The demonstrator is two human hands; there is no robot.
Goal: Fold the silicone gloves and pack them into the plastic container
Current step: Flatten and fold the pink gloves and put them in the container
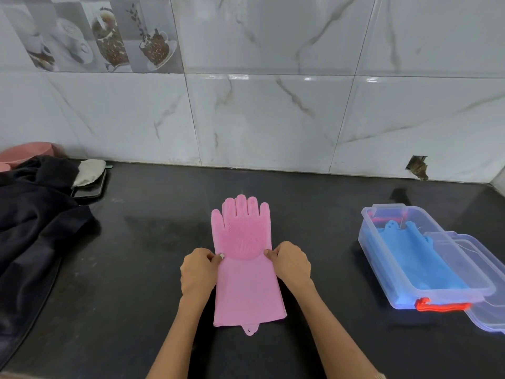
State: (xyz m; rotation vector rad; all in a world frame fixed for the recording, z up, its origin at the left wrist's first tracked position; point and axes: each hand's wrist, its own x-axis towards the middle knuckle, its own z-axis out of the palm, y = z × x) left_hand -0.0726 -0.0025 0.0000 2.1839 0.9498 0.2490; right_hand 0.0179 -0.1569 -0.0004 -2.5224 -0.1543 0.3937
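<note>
Flat pink silicone glove (246, 269) pinched at both edges by left hand (198, 269) and right hand (292, 262) on black bench (136, 269); blue glove (418, 258) lodged in clear plastic container (367, 243).

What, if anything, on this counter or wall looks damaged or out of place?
One thing stands out: a ragged hole broken through the marble wall tile just above the black counter, behind the plastic container. The pink glove lies flat and straight between both hands.
</note>
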